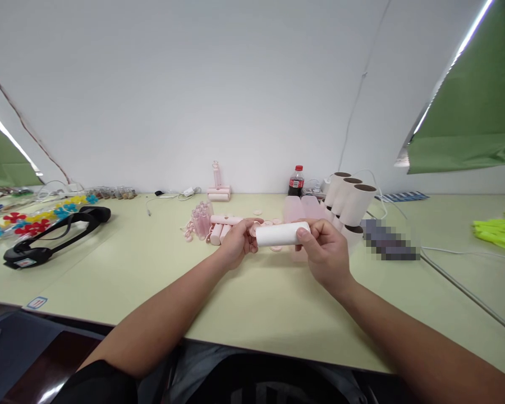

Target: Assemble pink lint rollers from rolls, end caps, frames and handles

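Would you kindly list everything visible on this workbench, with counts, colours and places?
white paper roll: one, white, held between both hands
pink plastic handles: several, pink, centre of table
white cardboard-core rolls: at least three, white, stacked right of centre
cola bottle: one, dark with red cap, by the wall
black headset: one, black, left
pale green table: one, green
left hand: one, at the roll's left end
right hand: one, gripping the roll's right end
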Motion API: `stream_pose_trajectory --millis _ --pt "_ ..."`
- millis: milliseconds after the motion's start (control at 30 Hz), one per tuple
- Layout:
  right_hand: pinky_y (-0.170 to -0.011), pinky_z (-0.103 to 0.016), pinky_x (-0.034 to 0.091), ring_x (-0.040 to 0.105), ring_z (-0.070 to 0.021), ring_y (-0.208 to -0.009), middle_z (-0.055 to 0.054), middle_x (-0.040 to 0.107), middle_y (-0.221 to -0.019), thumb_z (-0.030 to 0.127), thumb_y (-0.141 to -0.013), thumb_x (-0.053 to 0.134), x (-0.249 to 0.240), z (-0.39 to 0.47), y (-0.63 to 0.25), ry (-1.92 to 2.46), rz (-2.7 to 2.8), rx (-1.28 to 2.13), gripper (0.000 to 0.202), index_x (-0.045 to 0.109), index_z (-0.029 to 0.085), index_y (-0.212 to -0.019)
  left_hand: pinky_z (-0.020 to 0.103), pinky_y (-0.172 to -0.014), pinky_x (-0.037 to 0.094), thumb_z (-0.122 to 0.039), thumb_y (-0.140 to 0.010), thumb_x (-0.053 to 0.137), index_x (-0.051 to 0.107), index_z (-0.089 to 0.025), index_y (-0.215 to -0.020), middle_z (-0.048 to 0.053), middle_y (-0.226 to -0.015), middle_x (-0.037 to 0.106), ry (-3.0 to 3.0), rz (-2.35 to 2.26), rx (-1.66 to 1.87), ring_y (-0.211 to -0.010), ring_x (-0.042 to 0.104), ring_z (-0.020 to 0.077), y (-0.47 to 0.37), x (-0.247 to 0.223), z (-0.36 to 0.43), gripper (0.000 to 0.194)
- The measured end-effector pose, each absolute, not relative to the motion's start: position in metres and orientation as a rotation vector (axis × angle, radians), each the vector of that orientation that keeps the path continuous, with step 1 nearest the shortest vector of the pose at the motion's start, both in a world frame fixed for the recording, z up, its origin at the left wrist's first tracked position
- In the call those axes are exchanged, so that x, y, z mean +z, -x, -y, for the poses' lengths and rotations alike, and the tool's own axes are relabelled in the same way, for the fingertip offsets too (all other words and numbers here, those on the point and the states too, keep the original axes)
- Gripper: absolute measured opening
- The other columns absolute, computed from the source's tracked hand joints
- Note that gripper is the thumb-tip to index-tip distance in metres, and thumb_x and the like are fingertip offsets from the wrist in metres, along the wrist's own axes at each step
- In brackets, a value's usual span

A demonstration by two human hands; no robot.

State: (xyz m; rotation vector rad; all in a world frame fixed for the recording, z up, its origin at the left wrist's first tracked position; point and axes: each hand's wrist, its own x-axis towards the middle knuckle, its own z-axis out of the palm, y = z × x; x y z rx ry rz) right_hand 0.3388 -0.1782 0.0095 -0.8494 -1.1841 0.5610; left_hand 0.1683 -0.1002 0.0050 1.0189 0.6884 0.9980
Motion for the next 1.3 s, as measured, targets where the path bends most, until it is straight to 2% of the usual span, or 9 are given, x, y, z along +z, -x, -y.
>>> stream_pose_trajectory --millis 100,233,433,1033,1300 --pt "-0.057 -0.03 0.049 0.055 -0.0125 -0.06 -0.006 0.068 -0.094 0.04 -0.08 0.073 0.0105 0.179 -0.3387 0.87 1.171 0.545 0.042 0.042 0.021 -0.06 0.021 -0.042 0.036 -0.04 -0.077 0.062 0.065 -0.014 -0.089 0.0 -0.069 0.055 -1.042 -0.632 1.063 -0.051 0.047 0.0086 -0.1687 0.0043 0.0991 0.028" --pt "-0.061 -0.032 0.053 0.058 -0.0136 -0.065 -0.006 0.067 -0.098 0.041 -0.079 0.074 0.0093 0.1772 -0.3405 0.924 1.152 0.525 0.043 0.043 0.02 -0.058 0.021 -0.044 0.037 -0.045 -0.075 0.068 0.065 -0.015 -0.094 0.0 -0.071 0.054 -1.102 -0.579 1.143 -0.055 0.05 0.0089 -0.1669 0.0043 0.1 0.035" --pt "-0.066 -0.033 0.056 0.061 -0.0141 -0.068 -0.006 0.066 -0.103 0.041 -0.079 0.074 0.008 0.1742 -0.3435 0.956 1.151 0.521 0.041 0.048 0.018 -0.057 0.021 -0.05 0.039 -0.045 -0.073 0.075 0.064 -0.017 -0.098 -0.001 -0.08 0.056 -1.22 -0.524 1.2 -0.059 0.05 0.0072 -0.1649 0.0038 0.1042 0.039" --pt "-0.066 -0.035 0.059 0.063 -0.0142 -0.066 -0.006 0.068 -0.101 0.046 -0.08 0.073 0.0071 0.1742 -0.3425 0.92 1.133 0.596 0.041 0.05 0.019 -0.06 0.023 -0.054 0.041 -0.05 -0.073 0.075 0.065 -0.019 -0.102 0.0 -0.084 0.058 -1.285 -0.51 1.254 -0.061 0.051 0.0079 -0.1652 0.0006 0.1029 0.044" --pt "-0.06 -0.035 0.061 0.064 -0.0133 -0.059 -0.006 0.068 -0.098 0.05 -0.077 0.075 0.0081 0.1744 -0.3384 0.899 1.1 0.693 0.045 0.05 0.018 -0.059 0.024 -0.055 0.042 -0.062 -0.072 0.073 0.065 -0.019 -0.104 -0.001 -0.08 0.058 -1.337 -0.541 1.332 -0.058 0.05 0.0075 -0.167 -0.0032 0.1003 0.055"
